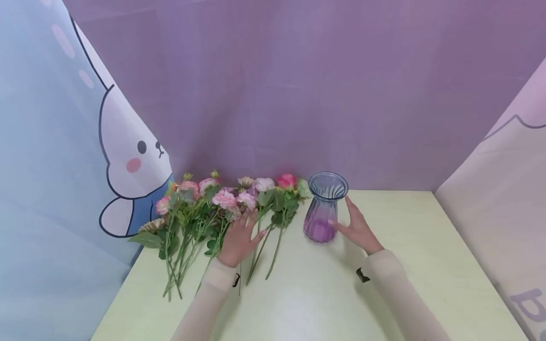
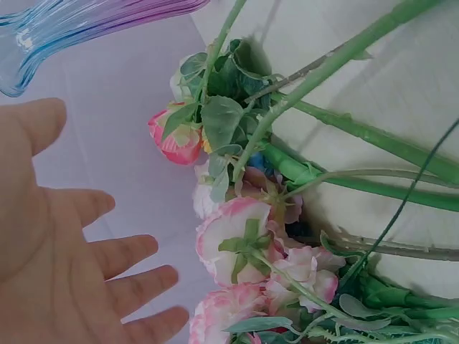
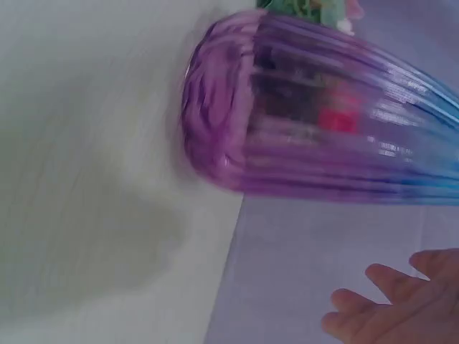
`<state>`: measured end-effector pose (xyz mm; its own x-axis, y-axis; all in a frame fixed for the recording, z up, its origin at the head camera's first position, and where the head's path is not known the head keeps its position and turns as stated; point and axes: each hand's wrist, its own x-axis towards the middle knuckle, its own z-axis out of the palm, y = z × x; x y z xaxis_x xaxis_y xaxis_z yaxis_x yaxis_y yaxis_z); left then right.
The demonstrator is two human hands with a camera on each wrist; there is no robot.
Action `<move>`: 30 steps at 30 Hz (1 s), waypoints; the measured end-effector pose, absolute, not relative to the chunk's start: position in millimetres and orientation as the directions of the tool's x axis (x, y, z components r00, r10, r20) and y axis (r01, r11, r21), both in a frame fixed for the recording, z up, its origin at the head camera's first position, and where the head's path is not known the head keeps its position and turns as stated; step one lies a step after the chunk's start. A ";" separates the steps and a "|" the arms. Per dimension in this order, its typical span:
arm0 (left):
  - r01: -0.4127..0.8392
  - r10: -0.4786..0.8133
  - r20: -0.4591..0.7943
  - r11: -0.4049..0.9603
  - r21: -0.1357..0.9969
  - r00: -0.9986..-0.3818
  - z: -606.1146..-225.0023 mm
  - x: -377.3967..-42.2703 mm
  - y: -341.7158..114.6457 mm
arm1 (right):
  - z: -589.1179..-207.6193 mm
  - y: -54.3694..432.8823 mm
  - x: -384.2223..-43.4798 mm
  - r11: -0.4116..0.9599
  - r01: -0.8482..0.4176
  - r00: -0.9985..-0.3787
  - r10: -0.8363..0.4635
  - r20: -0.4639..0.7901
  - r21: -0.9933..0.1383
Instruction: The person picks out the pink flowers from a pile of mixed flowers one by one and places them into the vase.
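A ribbed glass vase (image 1: 321,213), blue at its flared rim and purple at its base, stands upright on the table. Beside its right side is my right hand (image 1: 357,230), thumb toward the vase; in the right wrist view a gap shows between the fingers (image 3: 391,290) and the glass (image 3: 323,115). My left hand (image 1: 239,239) is spread over artificial flowers (image 1: 225,199) lying in a row, pink, white and cream heads on green stems. The left wrist view shows its fingers (image 2: 133,254) extended, holding nothing, near a pink-and-white bloom (image 2: 233,240). Whether it touches a stem I cannot tell.
The pale table (image 1: 324,293) meets a purple cloth backdrop (image 1: 298,94) just behind the flower heads and vase. A blue cloth with a cartoon animal (image 1: 136,156) hangs at the left, and a pale cloth (image 1: 512,199) at the right. Stems point toward the front edge.
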<state>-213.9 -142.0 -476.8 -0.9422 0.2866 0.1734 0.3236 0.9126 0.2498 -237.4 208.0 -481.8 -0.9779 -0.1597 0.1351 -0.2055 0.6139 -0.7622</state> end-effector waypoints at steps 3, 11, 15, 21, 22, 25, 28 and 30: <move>0.328 0.290 0.168 0.902 0.282 -0.942 -476.8 -213.1 -141.6 | -481.4 201.7 -240.0 0.540 -0.169 -0.985 -0.129 0.117 -0.824; 0.334 0.279 0.184 0.823 0.459 -0.942 -480.1 -211.5 -125.6 | -484.7 192.1 -249.5 0.397 -0.204 -0.979 -0.073 0.191 -0.895; 0.324 0.292 0.149 0.762 0.561 -0.945 -486.3 -211.7 -113.8 | -489.8 186.4 -253.6 0.334 -0.199 -0.980 -0.072 0.186 -0.921; 0.235 0.262 0.060 0.711 0.663 -0.963 -497.7 -217.2 -99.1 | -491.9 177.1 -252.3 0.306 -0.175 -0.984 -0.059 0.165 -0.936; 0.216 0.249 0.049 0.705 0.676 -0.967 -499.0 -219.6 -97.5 | -492.1 175.6 -252.7 0.314 -0.177 -0.984 -0.057 0.168 -0.933; 0.143 0.202 0.003 0.682 0.717 -0.979 -502.8 -226.8 -95.0 | -493.2 171.8 -254.0 0.331 -0.182 -0.983 -0.050 0.175 -0.926; 0.068 0.167 -0.057 0.657 0.751 -0.984 -506.4 -233.1 -94.6 | -495.3 169.2 -255.5 0.341 -0.177 -0.984 -0.042 0.173 -0.923; 0.012 0.148 -0.105 0.631 0.776 -0.983 -509.5 -235.5 -94.6 | -496.8 168.1 -256.2 0.346 -0.173 -0.985 -0.040 0.170 -0.922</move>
